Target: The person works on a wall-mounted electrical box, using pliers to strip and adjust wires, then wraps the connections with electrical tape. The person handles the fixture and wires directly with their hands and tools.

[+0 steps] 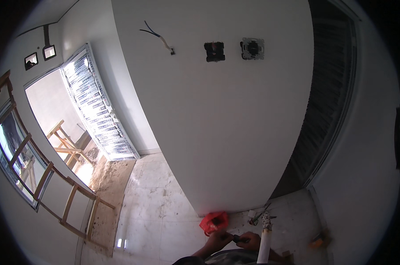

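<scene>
the small dark piece [236, 239] is up between the two hands, above the floor [175, 236] near the bottom edge of the white wall [217, 132], just short of the red bag [214, 221]. the right hand [251, 241] seems to have its fingers pinched round it; the left hand [218, 241] has its fingers drawn together at the piece's left end, but whether they grip it i cannot tell. best, i'd judge, to steady it with the right and keep the white stick's [264, 247] ashy tip clear.
</scene>
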Available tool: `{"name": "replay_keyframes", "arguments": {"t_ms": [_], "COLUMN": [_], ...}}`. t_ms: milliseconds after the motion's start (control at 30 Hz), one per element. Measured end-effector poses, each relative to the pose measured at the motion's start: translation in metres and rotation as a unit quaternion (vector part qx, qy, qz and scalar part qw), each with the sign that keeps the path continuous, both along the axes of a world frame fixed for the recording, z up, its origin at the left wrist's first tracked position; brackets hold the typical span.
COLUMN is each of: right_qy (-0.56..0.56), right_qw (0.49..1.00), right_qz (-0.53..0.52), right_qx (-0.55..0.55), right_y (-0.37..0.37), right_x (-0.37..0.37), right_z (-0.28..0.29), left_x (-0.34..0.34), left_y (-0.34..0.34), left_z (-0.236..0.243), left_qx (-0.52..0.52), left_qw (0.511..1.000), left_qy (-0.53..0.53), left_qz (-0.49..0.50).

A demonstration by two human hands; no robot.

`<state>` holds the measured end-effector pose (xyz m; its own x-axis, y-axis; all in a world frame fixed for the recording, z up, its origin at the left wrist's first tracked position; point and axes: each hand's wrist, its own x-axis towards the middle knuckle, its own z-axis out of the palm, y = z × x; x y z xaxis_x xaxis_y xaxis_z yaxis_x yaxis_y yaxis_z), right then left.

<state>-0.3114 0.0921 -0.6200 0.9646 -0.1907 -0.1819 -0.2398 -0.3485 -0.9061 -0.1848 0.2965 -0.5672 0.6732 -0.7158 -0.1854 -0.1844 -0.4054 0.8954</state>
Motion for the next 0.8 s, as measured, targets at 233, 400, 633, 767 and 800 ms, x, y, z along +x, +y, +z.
{"name": "replay_keyframes", "arguments": {"t_ms": [233, 400, 633, 767, 800], "right_qy": [-0.132, -0.118, -0.109, -0.127, -0.137], "right_qw": [0.988, 0.987, 0.988, 0.986, 0.984], "right_qz": [0.079, 0.106, 0.107, 0.085, 0.076], "right_qx": [-0.027, -0.035, -0.038, -0.069, -0.086], "right_y": [0.010, 0.017, 0.018, 0.016, 0.015], "right_x": [0.009, 0.007, 0.007, 0.003, 0.000], "right_z": [0.001, 0.012, 0.026, 0.017, 0.010], "left_x": [0.018, 0.017, 0.013, 0.005, 0.003], "left_y": [0.025, 0.035, 0.025, 0.017, 0.016], "left_z": [-0.035, -0.045, -0.052, -0.053, -0.058], "left_qx": [-0.125, -0.103, -0.138, -0.101, -0.096], "left_qw": [0.967, 0.968, 0.972, 0.989, 0.990], "left_qy": [0.222, 0.230, 0.187, 0.108, 0.102], "left_qz": [-0.017, -0.023, -0.034, -0.030, -0.023]}}
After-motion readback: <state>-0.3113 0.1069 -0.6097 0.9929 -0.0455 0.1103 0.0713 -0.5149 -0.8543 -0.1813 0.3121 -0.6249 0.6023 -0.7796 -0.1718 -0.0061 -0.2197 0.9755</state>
